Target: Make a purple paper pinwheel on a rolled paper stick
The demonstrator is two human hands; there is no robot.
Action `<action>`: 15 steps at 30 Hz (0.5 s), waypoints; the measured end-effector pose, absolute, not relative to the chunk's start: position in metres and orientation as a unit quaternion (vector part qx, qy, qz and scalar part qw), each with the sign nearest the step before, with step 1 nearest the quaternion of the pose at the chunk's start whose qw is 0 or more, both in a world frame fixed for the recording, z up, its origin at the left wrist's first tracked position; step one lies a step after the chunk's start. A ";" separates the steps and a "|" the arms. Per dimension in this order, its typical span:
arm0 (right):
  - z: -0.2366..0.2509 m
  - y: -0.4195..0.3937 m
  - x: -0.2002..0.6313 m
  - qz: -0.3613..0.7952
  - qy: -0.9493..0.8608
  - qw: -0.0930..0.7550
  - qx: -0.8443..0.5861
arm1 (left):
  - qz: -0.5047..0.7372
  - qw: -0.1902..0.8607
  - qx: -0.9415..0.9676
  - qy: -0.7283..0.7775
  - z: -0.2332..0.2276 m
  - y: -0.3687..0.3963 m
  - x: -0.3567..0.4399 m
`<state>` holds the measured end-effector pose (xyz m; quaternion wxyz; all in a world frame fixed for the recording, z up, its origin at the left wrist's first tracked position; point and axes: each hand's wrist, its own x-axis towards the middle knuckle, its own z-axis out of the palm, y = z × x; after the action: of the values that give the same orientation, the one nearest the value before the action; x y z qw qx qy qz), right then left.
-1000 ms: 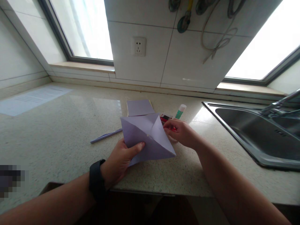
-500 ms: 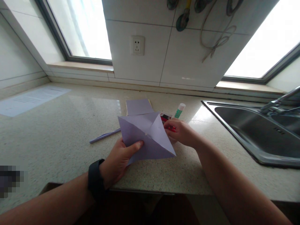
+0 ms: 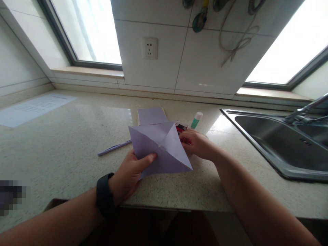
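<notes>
My left hand (image 3: 132,172) grips a light purple sheet of paper (image 3: 151,160), thumb on top and fingers underneath. The paper is slit or creased from its corners toward a small pale spot near its centre, and one part on the right lifts up. Close to the paper's right edge, my right hand (image 3: 196,141) has its fingers curled together around something red, largely hidden by the fingers. Just behind them lies a small red and black packet (image 3: 181,127). A glue stick (image 3: 196,120) with a green label and white cap stands tilted beyond my right hand.
More purple paper (image 3: 151,117) lies behind the held sheet. A thin rolled purple paper stick (image 3: 114,148) rests to the left. A printed sheet (image 3: 36,108) is on the counter's far left, and a steel sink (image 3: 276,143) is set in at the right.
The fingers of my right hand have shifted slightly, covering more of the red thing. My left hand and the paper stay almost still.
</notes>
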<state>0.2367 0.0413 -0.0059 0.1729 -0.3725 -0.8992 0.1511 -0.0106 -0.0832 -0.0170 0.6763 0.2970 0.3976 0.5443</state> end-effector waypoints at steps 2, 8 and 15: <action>-0.006 0.042 0.237 0.148 -0.902 0.170 -0.367 | 0.545 0.677 0.298 0.394 -0.016 -0.083 -0.010; -0.006 0.043 0.237 0.147 -0.910 0.162 -0.351 | 0.547 0.679 0.306 0.383 -0.015 -0.083 -0.010; -0.009 0.045 0.237 0.149 -0.914 0.158 -0.343 | 0.550 0.680 0.301 0.379 -0.016 -0.082 -0.010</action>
<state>0.2369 0.0446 -0.0085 0.1584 -0.3427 -0.9139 0.1494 -0.0096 -0.0821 -0.0161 0.6803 0.3007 0.3791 0.5505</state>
